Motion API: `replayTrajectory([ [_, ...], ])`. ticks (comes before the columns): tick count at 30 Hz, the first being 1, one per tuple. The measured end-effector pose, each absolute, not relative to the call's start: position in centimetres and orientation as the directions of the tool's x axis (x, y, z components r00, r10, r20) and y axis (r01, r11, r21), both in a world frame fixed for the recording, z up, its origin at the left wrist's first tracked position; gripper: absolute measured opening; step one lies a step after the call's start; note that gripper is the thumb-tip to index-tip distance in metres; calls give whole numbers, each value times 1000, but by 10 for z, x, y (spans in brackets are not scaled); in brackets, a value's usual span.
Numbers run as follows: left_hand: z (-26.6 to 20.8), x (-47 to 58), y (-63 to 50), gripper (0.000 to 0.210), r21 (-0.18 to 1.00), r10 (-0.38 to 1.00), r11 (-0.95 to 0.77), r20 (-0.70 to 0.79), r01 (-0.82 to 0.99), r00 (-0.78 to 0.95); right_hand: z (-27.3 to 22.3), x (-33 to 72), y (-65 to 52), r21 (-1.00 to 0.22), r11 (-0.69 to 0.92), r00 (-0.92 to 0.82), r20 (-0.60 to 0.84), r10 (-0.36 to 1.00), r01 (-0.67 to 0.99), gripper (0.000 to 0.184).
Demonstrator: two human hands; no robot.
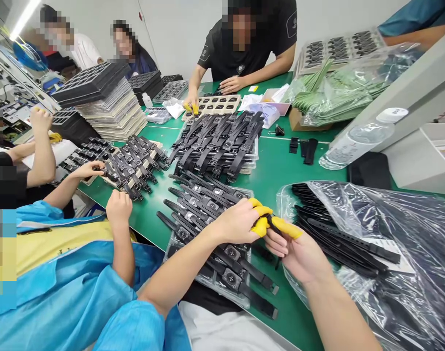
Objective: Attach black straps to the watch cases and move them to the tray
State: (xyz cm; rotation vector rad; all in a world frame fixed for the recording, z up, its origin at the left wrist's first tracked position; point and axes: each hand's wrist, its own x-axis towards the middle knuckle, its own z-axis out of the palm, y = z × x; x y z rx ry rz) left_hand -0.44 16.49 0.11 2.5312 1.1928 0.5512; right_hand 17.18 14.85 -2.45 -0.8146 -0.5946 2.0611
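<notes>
My left hand (pixel 244 219) and my right hand (pixel 299 251) meet above the right edge of a watch tray, with yellow covers on several fingers. Both are closed around a small black watch strap (pixel 271 223); my fingers hide most of it. Below and left of them, black smartwatches (pixel 231 278) lie in rows on a clear plastic tray (pixel 237 298), backs up with round sensors showing and straps stretched out. Right of my right hand, loose black watch straps (pixel 339 239) spill from a clear plastic bag (pixel 408 214).
Beyond my tray stands a stack of watch-filled trays (pixel 218 144). A water bottle (pixel 364 139) and bagged green strips (pixel 328 95) are at right on the green table (pixel 277 170). A co-worker in blue (pixel 79 278) sits close on my left; another person (pixel 251 44) works opposite.
</notes>
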Motion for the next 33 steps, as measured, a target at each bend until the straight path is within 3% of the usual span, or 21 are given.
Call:
replayTrajectory([
  [4,4,-5,164,37,367,770,-632,198,682,607,-23,173,149,-665,-552,-460,-336,822,-502,49],
  [15,5,-9,162,35,457,760,-642,275,616,588,-20,170,149,-752,-463,-417,-274,867,-469,51],
  [26,4,-13,165,32,416,755,-649,253,636,605,-20,168,152,-766,-473,-435,-281,856,-436,50],
  [33,-10,-18,170,42,446,765,-643,335,623,550,-23,159,154,-837,-325,-287,-212,934,-440,42],
])
